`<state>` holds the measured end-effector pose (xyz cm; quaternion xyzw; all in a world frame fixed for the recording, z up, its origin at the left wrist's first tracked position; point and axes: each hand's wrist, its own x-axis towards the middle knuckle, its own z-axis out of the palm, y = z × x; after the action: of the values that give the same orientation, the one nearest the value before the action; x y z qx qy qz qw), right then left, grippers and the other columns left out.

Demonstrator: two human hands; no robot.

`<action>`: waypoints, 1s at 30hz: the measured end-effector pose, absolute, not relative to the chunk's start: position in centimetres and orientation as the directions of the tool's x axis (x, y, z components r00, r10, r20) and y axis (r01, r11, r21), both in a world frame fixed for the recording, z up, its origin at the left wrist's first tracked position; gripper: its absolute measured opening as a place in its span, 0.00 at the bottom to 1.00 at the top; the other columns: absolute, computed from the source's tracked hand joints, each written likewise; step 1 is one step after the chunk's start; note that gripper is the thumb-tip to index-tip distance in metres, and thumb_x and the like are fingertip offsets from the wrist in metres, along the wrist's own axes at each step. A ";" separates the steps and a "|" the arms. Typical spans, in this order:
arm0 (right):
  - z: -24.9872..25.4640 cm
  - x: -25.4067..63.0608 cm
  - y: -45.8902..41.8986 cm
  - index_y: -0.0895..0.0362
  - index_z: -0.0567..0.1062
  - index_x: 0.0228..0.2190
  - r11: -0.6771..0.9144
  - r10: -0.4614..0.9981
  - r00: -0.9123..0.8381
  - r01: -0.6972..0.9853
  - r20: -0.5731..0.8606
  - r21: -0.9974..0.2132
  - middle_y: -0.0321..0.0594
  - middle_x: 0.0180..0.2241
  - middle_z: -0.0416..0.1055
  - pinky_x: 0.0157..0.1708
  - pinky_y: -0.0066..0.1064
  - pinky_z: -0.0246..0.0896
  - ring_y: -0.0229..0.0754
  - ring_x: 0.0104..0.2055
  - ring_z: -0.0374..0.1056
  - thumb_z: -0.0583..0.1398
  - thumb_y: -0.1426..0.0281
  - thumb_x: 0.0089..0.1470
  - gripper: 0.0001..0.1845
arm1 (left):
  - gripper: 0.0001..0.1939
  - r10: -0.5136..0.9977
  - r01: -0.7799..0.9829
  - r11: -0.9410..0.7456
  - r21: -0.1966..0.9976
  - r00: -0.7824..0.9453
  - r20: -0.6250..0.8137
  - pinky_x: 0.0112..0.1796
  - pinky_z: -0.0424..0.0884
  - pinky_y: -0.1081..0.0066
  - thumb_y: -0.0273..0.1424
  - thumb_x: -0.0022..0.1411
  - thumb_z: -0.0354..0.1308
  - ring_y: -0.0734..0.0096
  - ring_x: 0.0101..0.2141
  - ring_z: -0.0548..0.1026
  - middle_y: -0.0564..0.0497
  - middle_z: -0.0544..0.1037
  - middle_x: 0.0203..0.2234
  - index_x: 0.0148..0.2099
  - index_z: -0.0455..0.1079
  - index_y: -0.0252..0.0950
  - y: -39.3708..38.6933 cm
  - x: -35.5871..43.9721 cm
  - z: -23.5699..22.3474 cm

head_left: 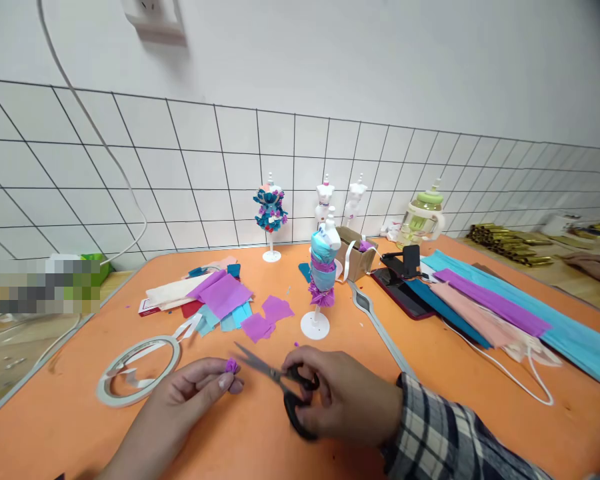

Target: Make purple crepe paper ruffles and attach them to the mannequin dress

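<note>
Between the thumb and fingers of my left hand [200, 393] is a small purple paper flower [231, 366]. My right hand [340, 393] grips black-handled scissors [276, 375], whose blades are parted and point left, close to the flower. Behind my hands stands a small white dress form [324, 267] on a round base, wrapped in light blue and purple paper. Purple paper pieces [276, 309] lie on the orange table [260, 427] to its left. Left of my left hand lies a roll of white tape [107, 387].
A decorated dress form [270, 213] and two bare white ones [356, 197] stand near the wall. Folded crepe paper strips [500, 300], a phone [405, 293], a grey strap [380, 327] and a paper box [357, 257] lie to the right. A green-lidded bottle [423, 217] stands behind.
</note>
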<state>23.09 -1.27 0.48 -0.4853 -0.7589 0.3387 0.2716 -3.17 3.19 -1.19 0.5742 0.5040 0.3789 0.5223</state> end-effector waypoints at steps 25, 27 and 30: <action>0.5 21.7 -2.5 0.47 0.69 0.38 0.273 0.926 -0.375 0.727 -0.031 -0.630 0.24 0.27 0.69 0.21 0.25 0.45 0.33 0.24 0.59 0.70 0.49 0.35 0.30 | 0.05 0.908 0.182 -0.135 0.974 0.416 0.048 0.37 0.76 0.73 0.36 0.55 0.65 0.65 0.33 0.80 0.51 0.84 0.31 0.33 0.80 0.43 1.9 -2.2 -0.6; 0.6 21.7 -2.5 0.47 0.68 0.39 0.288 0.926 -0.377 0.734 -0.015 -0.615 0.26 0.29 0.70 0.22 0.25 0.46 0.34 0.25 0.61 0.69 0.49 0.35 0.30 | 0.05 0.914 0.165 -0.097 0.981 0.406 0.022 0.37 0.76 0.72 0.37 0.53 0.66 0.64 0.33 0.80 0.51 0.84 0.30 0.32 0.80 0.42 2.0 -2.2 -0.6; 0.6 21.7 -2.4 0.48 0.68 0.41 0.319 0.925 -0.379 0.737 0.026 -0.596 0.29 0.34 0.73 0.25 0.27 0.47 0.37 0.29 0.64 0.70 0.49 0.34 0.33 | 0.08 0.929 0.164 -0.033 0.986 0.369 -0.030 0.36 0.76 0.73 0.39 0.52 0.67 0.65 0.32 0.80 0.51 0.83 0.27 0.30 0.79 0.40 2.2 -2.2 -0.8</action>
<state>21.74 -2.39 0.60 -0.5255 -0.7906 0.2539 0.1854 -2.19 2.19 -0.79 0.6257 0.4366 0.3536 0.5412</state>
